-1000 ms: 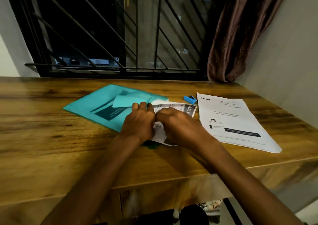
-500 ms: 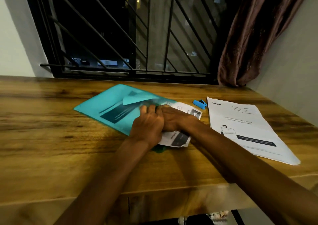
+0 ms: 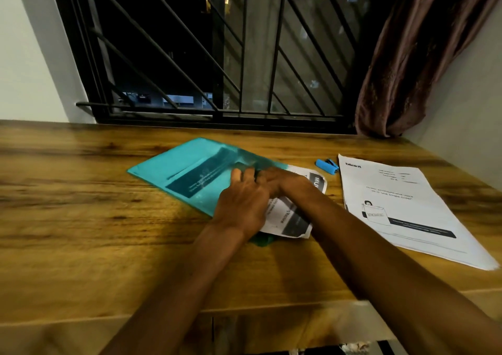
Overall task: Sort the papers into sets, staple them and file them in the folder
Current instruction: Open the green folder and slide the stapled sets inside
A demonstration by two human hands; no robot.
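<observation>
The teal folder [image 3: 176, 170] lies left of centre on the tabletop [image 3: 81, 219], its flap now a blur where a second ago it showed as a pale, flat tongue. The left hand [image 3: 244, 205] rests flat across the folder's near edge and the set [image 3: 290, 219], fingers stretched forward. The right hand [image 3: 285, 183] has slid off the set toward the folder's mouth. Its fingers are tucked behind the left hand, so I cannot tell what they hold. The set still pokes out to the right, under both wrists, so it is probably being filed but not yet in. The stapler [image 3: 326, 165] and stack [image 3: 407, 205] lie apart, farther right.
</observation>
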